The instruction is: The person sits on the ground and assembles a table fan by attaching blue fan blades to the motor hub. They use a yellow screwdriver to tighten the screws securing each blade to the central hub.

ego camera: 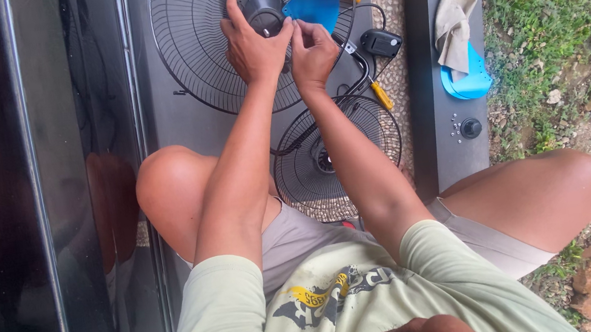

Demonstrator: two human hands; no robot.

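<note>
The fingers (234,16) of the left hand (249,46) are wrapping around the black motor (262,8) of a fan, with the thumb lying along its side, so this hand is clamped on it. The right hand (311,53) is touching the left one, and its fingertips are pinched together at the motor, just below the one blue blade (312,5); what they are pinching is too small to tell. The motor is sitting in the middle of a big round wire guard (195,65), which is lying flat on the grey step (175,121). A second, smaller wire guard (308,176) is lying nearer to the person's knees. One yellow screwdriver (380,94) is resting between the two guards. On the dark ledge (445,146) to the right, one beige cloth (454,16) is covering a second blue blade (470,78), and one black knob (470,128) is lying near them.
</note>
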